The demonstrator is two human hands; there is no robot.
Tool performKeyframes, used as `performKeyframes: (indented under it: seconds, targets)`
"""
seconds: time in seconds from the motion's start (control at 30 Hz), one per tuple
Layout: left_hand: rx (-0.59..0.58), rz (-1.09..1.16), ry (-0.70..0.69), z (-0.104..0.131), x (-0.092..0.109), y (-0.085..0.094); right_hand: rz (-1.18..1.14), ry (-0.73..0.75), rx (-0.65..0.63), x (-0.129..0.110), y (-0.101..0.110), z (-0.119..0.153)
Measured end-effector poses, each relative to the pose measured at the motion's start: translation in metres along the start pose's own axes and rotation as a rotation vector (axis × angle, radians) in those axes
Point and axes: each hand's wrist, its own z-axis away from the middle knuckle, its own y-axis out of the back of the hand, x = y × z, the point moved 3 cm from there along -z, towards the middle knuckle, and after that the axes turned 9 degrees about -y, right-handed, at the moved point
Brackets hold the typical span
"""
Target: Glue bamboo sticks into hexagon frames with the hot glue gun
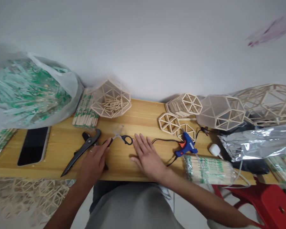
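My left hand (92, 160) is closed on one handle of a small pair of scissors (117, 135), fingers curled toward the table. The scissors are spread, with blades pointing away from me and a black loop on the right. My right hand (149, 157) lies flat on the wooden table (120, 170), fingers stretched out, fingertips close to that loop. Just left of my left hand is a black hand cutter (82, 152) with a long handle; part of it is hidden under the hand. Right of my right hand lies a blue glue gun (186, 144) with a black cord.
Behind the scissors stands a stick-built bowl (111, 100) holding short sticks. A plastic bag (35, 92), wrapped chopsticks (85, 109) and a phone (33, 146) are on the left. Hexagonal stick frames (169, 123), a chopstick pack (209, 168) and a white plug adapter (214, 149) are on the right.
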Motion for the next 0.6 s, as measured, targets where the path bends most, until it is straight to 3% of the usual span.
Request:
performKeyframes:
  seconds: [0.07, 0.17, 0.27, 0.37, 0.43, 0.5, 0.6]
  targets:
    - [0.009, -0.001, 0.078, -0.001, -0.006, 0.000, 0.062, 0.066, -0.025, -0.010, -0.016, 0.015]
    - [0.004, -0.002, 0.142, -0.001, -0.024, 0.006, 0.075, 0.144, -0.034, -0.006, -0.020, 0.029]
    - [0.011, 0.015, 0.128, 0.002, -0.038, 0.014, 0.071, 0.050, -0.003, 0.004, -0.013, 0.023]
    - [0.088, 0.005, 0.119, 0.007, -0.040, 0.022, 0.064, -0.053, 0.039, -0.010, -0.016, 0.005]
    - [0.175, -0.006, 0.154, 0.011, -0.034, 0.028, 0.041, 0.031, 0.037, -0.033, -0.024, -0.007]
    - [0.249, 0.004, 0.198, 0.014, -0.028, 0.033, 0.009, 0.230, 0.011, -0.054, -0.031, -0.019]
    - [0.297, 0.036, 0.221, 0.021, -0.022, 0.038, -0.017, 0.356, -0.001, -0.047, -0.023, -0.043]
